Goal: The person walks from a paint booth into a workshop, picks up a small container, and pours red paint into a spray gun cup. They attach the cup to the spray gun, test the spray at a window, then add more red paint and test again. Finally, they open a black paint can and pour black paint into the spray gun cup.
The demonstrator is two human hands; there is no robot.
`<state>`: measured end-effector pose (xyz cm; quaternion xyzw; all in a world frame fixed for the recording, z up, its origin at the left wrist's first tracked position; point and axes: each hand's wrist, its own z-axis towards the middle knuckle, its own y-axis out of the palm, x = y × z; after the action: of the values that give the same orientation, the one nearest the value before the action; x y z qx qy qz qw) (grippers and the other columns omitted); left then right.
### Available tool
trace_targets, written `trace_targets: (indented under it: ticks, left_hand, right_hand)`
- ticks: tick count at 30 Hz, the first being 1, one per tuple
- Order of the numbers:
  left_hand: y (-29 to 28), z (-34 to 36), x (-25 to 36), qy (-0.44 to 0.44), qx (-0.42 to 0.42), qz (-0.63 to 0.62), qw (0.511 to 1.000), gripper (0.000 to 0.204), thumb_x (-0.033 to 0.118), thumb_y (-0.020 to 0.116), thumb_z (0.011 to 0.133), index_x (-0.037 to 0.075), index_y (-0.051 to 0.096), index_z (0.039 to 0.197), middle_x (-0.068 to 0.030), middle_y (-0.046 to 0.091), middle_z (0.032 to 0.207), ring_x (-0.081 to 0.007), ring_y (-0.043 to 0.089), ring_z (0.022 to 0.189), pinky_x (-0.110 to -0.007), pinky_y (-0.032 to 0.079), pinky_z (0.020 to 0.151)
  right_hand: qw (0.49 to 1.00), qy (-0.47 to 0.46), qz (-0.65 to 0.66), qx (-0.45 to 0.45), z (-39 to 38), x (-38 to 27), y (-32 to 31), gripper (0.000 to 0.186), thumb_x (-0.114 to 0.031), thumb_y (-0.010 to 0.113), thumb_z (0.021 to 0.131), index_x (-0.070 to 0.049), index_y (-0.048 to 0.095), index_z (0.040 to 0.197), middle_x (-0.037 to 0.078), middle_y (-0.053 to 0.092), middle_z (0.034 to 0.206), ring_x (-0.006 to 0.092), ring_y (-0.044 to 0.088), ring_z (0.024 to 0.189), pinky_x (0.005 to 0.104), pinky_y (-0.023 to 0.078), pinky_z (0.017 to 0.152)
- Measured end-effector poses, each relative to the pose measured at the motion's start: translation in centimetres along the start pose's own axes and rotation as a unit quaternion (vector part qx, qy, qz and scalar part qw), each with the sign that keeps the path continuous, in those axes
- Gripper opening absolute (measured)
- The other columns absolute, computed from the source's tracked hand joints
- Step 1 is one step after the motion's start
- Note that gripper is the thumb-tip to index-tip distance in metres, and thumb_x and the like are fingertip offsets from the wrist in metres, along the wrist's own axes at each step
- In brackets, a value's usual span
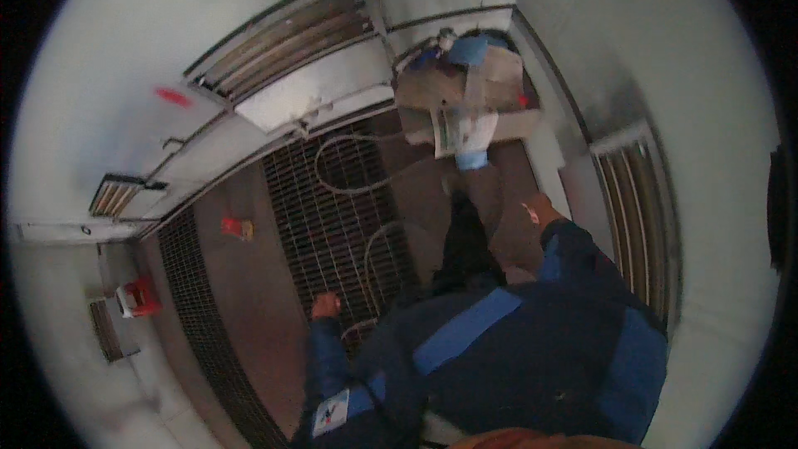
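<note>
My left hand (326, 306) hangs low over the floor grating (312, 216), fingers curled; what they hold, if anything, is too small to tell. My right hand (539, 209) is out at the right beside the wall, fingers curled around what looks like something small and pale, which I cannot make out. Ahead, a cardboard box (507, 75) in the corner has papers (478, 129) over its front, with blue items (468, 50) on it. My dark-clad leg (465, 241) reaches toward it.
A pale looped hose (337, 185) lies on the grating. A small red-and-yellow item (237, 229) is on the floor at the left, and a red-and-white container (140, 298) stands by the left wall. White walls carry louvred vents (283, 33), including a tall one (628, 216) at my right.
</note>
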<state>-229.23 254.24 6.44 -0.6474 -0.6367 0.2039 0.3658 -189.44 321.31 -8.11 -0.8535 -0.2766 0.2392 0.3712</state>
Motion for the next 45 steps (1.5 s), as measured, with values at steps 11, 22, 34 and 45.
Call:
trace_targets:
  ticks: [11,22,34,45]
  left_hand:
    - [-0.8,-19.1,12.8,-0.215,-0.223,0.225,0.924,0.039,0.04,0.049,0.099,0.012,0.072,0.113,-0.0152,0.071,0.11,-0.0344,0.067,0.092,-0.057,0.052,0.074]
    - [-3.0,-20.2,20.3,-0.286,-0.28,0.258,0.879,0.039,0.04,0.05,0.099,0.012,0.072,0.113,-0.0149,0.071,0.11,-0.034,0.067,0.091,-0.057,0.052,0.073]
    - [11.9,-24.9,21.2,-0.314,-0.258,0.122,0.906,0.039,0.041,0.05,0.099,0.012,0.073,0.114,-0.0147,0.071,0.109,-0.0335,0.067,0.091,-0.058,0.053,0.073]
    - [20.5,-31.3,22.0,-0.316,0.153,-0.43,0.832,0.061,0.045,0.063,0.088,0.011,0.054,0.137,-0.0226,0.055,0.136,-0.0401,0.054,0.124,-0.048,0.048,0.101]
  right_hand:
    - [0.947,-0.019,-0.018,0.319,46.2,-13.9,-37.9,0.062,-0.049,0.069,0.085,-0.004,0.062,0.126,0.02,0.064,0.127,0.037,0.061,0.115,0.0461,0.049,0.099]
    - [0.937,-0.043,0.154,0.311,56.9,-15.6,-36.8,0.048,-0.044,0.062,0.093,-0.018,0.061,0.134,0.017,0.06,0.135,0.0369,0.06,0.117,0.0503,0.049,0.099]
    - [0.909,-0.102,0.172,0.365,29.8,-19.8,-34.8,0.081,-0.034,0.087,0.07,0.001,0.05,0.133,0.021,0.055,0.123,0.0391,0.053,0.117,0.0507,0.046,0.097]
    - [0.717,-0.691,0.033,0.09,-6.2,-42.7,-22.0,0.081,-0.016,0.082,0.071,-0.008,0.044,0.141,0.021,0.05,0.127,0.0401,0.054,0.115,0.0558,0.05,0.089]
